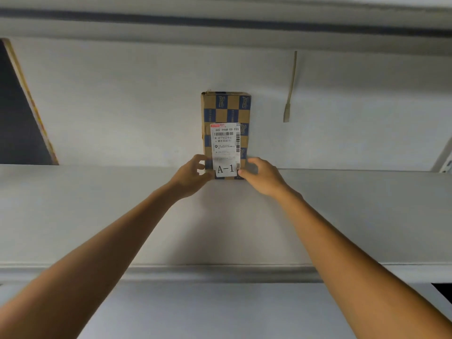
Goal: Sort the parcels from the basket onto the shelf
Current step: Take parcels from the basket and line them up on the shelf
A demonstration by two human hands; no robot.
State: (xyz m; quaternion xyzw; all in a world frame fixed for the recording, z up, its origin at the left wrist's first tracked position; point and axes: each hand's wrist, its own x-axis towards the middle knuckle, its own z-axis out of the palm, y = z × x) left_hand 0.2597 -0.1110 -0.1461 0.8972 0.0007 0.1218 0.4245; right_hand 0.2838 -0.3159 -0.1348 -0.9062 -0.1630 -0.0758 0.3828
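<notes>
**Both hands on the parcel [226, 108] at the back of the shelf [97, 216]**

Far left, a dark board [19, 113] with a pale yellow edge leans at the shelf's left end, well apart from the hands. Moving in, the left hand [192, 176] curls thumb and fingers round the parcel's lower left corner, clamped on it. The parcel, brown card with blue checks, stands on end at the middle of the shelf's back edge, before the white back wall [122, 106]; whether it touches the wall cannot be told. Its white label [225, 145] faces the camera, barcode above, "A-1" at the foot. The right hand [260, 178] pinches the lower right corner, fingertips by the label's edge. Further right, a thin strip of tape [291, 89] hangs on the wall, apart from the parcel
</notes>
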